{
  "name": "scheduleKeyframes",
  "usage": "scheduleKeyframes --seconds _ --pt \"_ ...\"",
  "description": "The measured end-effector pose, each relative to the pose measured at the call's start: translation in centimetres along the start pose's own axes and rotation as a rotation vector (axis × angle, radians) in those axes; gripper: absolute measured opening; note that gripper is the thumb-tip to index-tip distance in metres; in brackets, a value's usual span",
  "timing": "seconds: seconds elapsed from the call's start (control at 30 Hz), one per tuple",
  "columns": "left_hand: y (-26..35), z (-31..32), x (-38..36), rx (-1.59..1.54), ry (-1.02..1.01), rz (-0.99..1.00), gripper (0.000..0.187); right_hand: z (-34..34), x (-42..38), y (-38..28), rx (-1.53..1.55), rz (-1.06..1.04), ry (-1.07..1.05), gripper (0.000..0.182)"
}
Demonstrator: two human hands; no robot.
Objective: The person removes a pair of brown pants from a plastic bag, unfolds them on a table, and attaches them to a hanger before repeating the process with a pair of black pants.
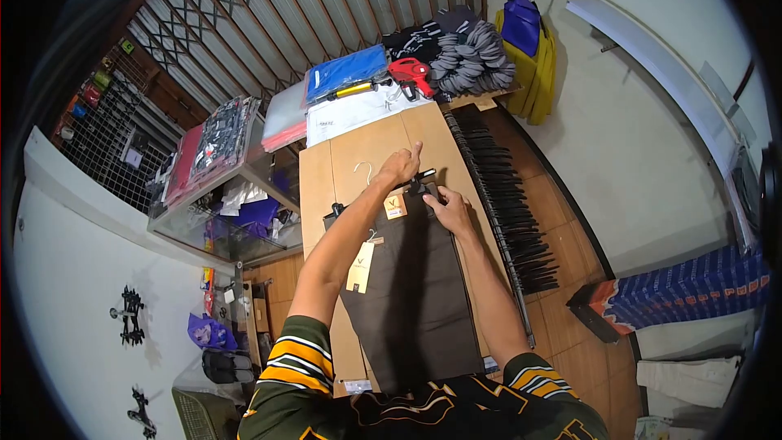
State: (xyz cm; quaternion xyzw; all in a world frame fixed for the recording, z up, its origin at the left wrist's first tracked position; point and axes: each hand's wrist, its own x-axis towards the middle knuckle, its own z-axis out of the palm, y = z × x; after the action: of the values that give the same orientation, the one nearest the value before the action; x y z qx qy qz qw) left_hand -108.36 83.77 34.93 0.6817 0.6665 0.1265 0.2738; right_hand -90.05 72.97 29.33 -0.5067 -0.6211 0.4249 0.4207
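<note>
Dark trousers (415, 285) on a clip hanger (383, 195), flat on the wooden surface (358, 151)

Long axis runs near to far, waistband at the far end under both hands. Left hand (399, 167) pinches the hanger clip, right hand (450, 208) presses the waistband, fingers closed. Rack of black hangers (505, 204) sits just right; price gun (411, 75) far off.

— Where is there room on the worktop (358, 151)?

— Bare wood lies beyond the trousers (415, 277) and along their left side.

— And what blocks the way?

— The row of black hangers (501, 195) lines the right edge; folded clothes (468, 57) and a red tag gun (410, 73) crowd the far end.
</note>
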Motion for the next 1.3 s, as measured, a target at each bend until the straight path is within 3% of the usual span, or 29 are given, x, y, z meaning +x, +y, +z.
scheduleKeyframes --seconds 0.1,0.2,0.37,0.6,0.7,0.8,1.07,1.17,1.27,1.3 --pt "0.0 -0.4 0.4 0.053 0.122 -0.009 0.087 0.8 0.4 1.5 -0.023 -0.045 0.054 0.029" --pt "1.3 -1.7 -0.8 0.027 0.235 -0.008 0.080 0.6 0.1 1.2 0.048 -0.008 0.025 0.041" --pt "0.4 -1.0 -0.2 0.003 0.363 0.012 0.072 0.2 0.0 0.7 0.052 -0.014 0.006 0.039" --pt "1.8 -0.3 -2.0 0.014 0.339 0.057 0.070 0.1 -0.1 0.1 0.080 -0.087 0.050 0.027" --pt "1.9 0.1 -2.3 0.038 0.354 0.063 0.070 -0.1 -0.2 -0.2 0.090 0.053 0.013 0.028" --pt "2.3 0.1 -2.9 0.054 0.366 0.070 0.069 0.3 -0.5 -0.7 0.322 0.066 0.085 0.025" --pt "2.1 1.8 -4.0 0.091 0.461 0.125 0.065 0.5 0.5 1.7 0.225 -0.050 0.130 0.025" --pt "2.4 1.5 -5.3 0.075 0.419 0.051 0.056 0.9 0.7 2.2 0.199 -0.023 0.125 0.026" --pt "2.4 2.5 -8.6 -0.089 0.611 0.259 0.043 1.5 0.5 2.1 0.105 -0.027 0.129 0.029" --pt "1.6 3.1 -9.8 -0.138 0.584 0.234 0.033 1.5 0.2 1.7 0.009 -0.060 0.131 0.030"
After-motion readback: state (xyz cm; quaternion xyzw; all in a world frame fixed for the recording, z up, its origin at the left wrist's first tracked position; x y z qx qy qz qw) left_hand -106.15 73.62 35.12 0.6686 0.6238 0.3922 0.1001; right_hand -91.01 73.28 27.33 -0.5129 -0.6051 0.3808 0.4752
